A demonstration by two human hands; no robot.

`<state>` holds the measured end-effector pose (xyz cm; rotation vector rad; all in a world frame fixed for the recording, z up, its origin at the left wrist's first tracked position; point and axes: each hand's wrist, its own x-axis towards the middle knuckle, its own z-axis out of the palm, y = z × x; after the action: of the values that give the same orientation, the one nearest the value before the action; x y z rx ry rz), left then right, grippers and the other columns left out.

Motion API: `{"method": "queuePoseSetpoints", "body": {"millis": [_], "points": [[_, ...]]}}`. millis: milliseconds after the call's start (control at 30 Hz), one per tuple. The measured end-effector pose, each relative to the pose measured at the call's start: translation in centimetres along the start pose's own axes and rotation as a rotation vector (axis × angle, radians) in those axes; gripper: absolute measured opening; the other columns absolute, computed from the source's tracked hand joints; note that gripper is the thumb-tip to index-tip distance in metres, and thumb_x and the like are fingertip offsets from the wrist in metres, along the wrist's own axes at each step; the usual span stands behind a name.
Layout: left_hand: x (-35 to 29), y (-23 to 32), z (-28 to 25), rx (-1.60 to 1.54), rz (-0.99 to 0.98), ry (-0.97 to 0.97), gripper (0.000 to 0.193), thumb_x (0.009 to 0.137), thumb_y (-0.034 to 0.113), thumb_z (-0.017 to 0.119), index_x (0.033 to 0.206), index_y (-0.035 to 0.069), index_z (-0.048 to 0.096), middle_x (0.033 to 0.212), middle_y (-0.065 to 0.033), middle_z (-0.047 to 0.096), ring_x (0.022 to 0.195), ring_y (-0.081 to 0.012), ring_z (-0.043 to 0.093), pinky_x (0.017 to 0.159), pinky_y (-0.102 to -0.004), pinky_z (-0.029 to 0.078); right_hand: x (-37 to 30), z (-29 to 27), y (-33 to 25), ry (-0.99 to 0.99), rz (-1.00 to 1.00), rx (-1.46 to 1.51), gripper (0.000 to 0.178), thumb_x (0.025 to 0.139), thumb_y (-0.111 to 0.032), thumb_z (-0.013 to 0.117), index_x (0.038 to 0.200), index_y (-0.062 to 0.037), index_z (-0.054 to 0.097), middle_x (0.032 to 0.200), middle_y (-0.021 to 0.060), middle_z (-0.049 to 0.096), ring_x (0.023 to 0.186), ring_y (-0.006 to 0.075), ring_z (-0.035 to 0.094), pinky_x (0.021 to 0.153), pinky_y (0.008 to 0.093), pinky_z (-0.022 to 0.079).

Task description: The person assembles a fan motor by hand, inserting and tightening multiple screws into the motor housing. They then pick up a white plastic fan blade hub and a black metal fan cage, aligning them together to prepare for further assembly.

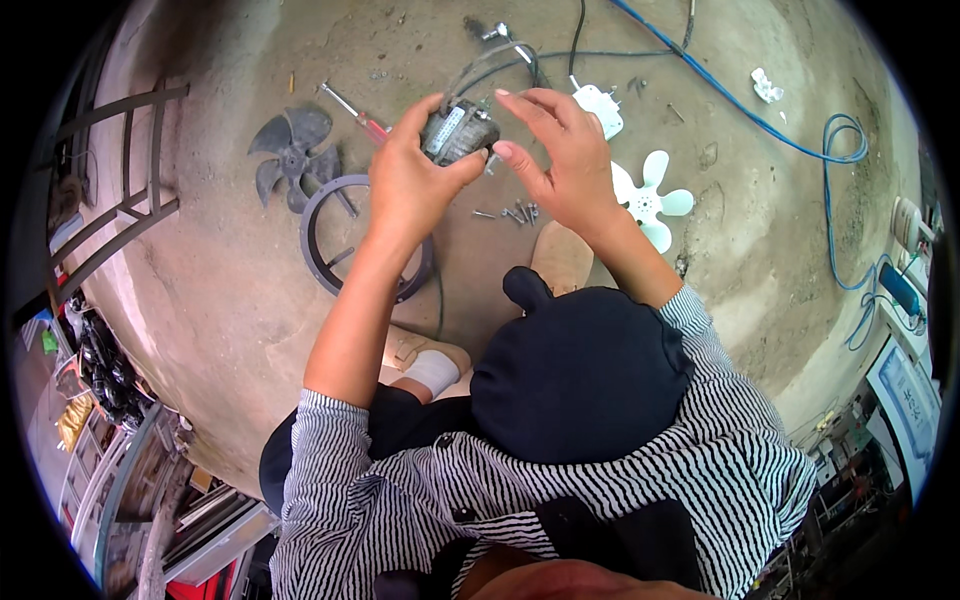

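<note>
My left hand [412, 185] is closed around a small, dirty electric motor [460, 132] with a pale label and a grey cable, its thumb and fingers gripping the motor's near and far sides. Just to the right of the motor, my right hand [560, 150] has thumb and fingers spread, apart from each other, close to a short metal shaft. Below the motor, several screws [520, 212] lie on the floor. A grey round frame [308, 235] rests under my left forearm, and a dark fan blade [295, 158] lies to its upper left. Beside my left fingers is a red-handled screwdriver [350, 108].
A white fan blade [650, 202] and a white boxy part [600, 108] lie right of my right hand. Blue cable [730, 95] runs across the upper right floor. A metal rack [125, 180] stands far left. My shoe [562, 258] is beneath my right forearm.
</note>
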<state>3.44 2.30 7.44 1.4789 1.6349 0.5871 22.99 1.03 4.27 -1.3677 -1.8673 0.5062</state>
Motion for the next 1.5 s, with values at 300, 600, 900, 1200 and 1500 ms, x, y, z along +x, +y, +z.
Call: {"method": "queuePoseSetpoints", "body": {"millis": [300,600,900,1200,1500], "points": [[0.1,-0.3,0.2,0.042,0.047,0.009,0.067,0.073,0.016,0.082,0.133,-0.001,0.057,0.108,-0.0116,0.07,0.09,-0.0137,0.068,0.077,-0.0279,0.055,0.1,0.0,-0.5,-0.06,-0.065,-0.03,0.035,0.089,-0.038,0.072,0.116,-0.015,0.073,0.106,0.0022,0.066,0.087,0.0227,0.062,0.076,0.0377,0.043],[0.1,-0.3,0.2,0.047,0.033,0.01,0.065,0.073,0.017,0.081,0.132,-0.001,0.058,0.107,-0.0113,0.071,0.088,-0.0139,0.069,0.076,-0.0279,0.055,0.1,0.8,1.3,0.002,-0.092,-0.176,0.031,0.088,-0.033,0.073,0.113,-0.015,0.074,0.103,0.0021,0.068,0.085,0.0218,0.061,0.075,0.0379,0.043],[0.1,-0.1,0.2,0.092,0.058,0.023,0.068,0.071,0.019,0.082,0.132,0.0,0.059,0.11,-0.0134,0.071,0.093,-0.0169,0.069,0.08,-0.0301,0.054,0.3,0.6,0.7,0.016,0.015,-0.055,0.024,0.088,-0.026,0.076,0.107,-0.0113,0.076,0.097,0.0048,0.071,0.089,0.0245,0.064,0.084,0.0359,0.047],[-0.5,0.2,0.9,0.192,0.157,0.088,0.06,0.067,0.017,0.08,0.125,0.011,0.065,0.114,-0.0163,0.068,0.104,-0.0343,0.068,0.088,-0.0432,0.055,0.7,1.0,-0.7,-0.058,0.391,0.282,0.019,0.087,-0.025,0.073,0.092,-0.0075,0.075,0.088,0.0064,0.07,0.081,0.0252,0.065,0.069,0.0372,0.05],[-0.6,0.0,1.1,0.247,0.201,0.086,0.062,0.067,0.017,0.079,0.127,0.013,0.063,0.118,-0.0128,0.068,0.104,-0.0331,0.068,0.087,-0.0433,0.056,0.9,1.3,-1.0,0.0,0.346,0.222,0.017,0.085,-0.026,0.074,0.084,-0.0093,0.073,0.075,0.0048,0.066,0.071,0.0252,0.063,0.069,0.0393,0.047]]}}
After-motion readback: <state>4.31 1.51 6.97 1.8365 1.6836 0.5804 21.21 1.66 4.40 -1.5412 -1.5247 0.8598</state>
